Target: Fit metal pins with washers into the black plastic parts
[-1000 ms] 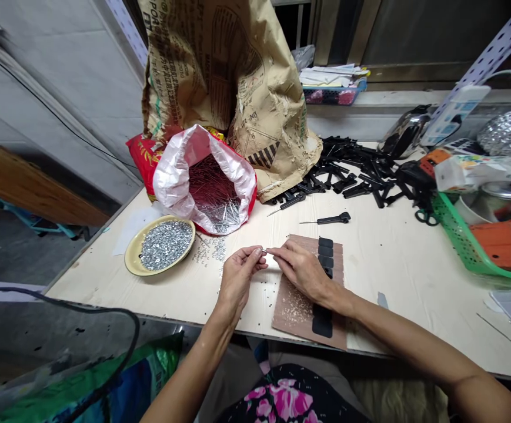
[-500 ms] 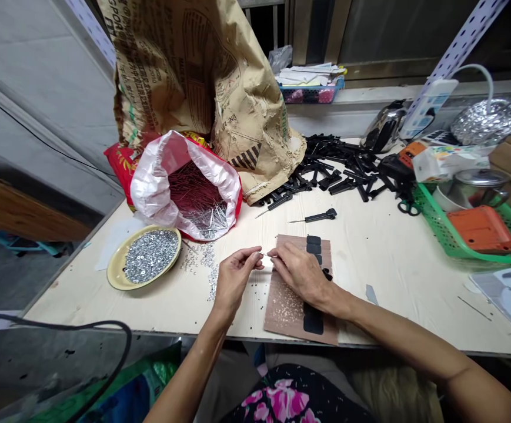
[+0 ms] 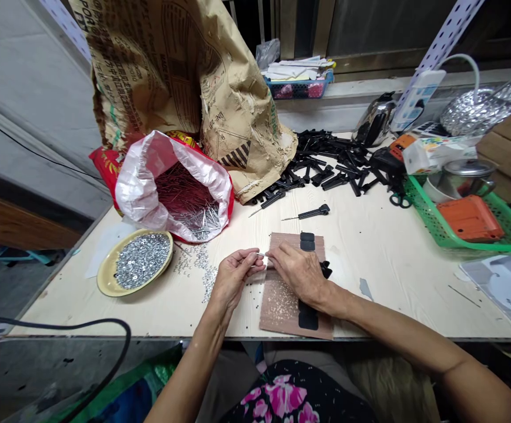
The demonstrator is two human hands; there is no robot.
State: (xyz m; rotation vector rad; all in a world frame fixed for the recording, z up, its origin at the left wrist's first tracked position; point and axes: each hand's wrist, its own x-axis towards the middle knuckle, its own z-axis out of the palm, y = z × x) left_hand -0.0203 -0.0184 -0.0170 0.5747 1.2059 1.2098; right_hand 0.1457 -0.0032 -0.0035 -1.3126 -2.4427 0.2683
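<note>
Between the thumb and fingertips of my left hand [image 3: 233,275] is the end of a thin silvery metal pin [image 3: 260,254]. My right hand [image 3: 301,273] is closed at the pin's other side, over a brown board [image 3: 277,314]. The head of a black plastic handle [image 3: 326,269] sticks out past the right palm; the rest of it is hidden by the hand. Black pads [image 3: 308,319] lie on the board. Beyond the hands, a similar black handle with a thin metal rod [image 3: 312,212] rests on the table.
At left stands a yellow bowl of small metal washers [image 3: 143,258], with more washers scattered beside it. Behind it, a red-and-white sack [image 3: 138,188] holds metal pins. A pile of black handles [image 3: 334,158] lies by a paper sack [image 3: 237,117]. A green basket [image 3: 440,235] is at right.
The view has shifted slightly, so the table's contents sit further left. More of the black handle's head shows beside my right hand. Both hands keep their pinch.
</note>
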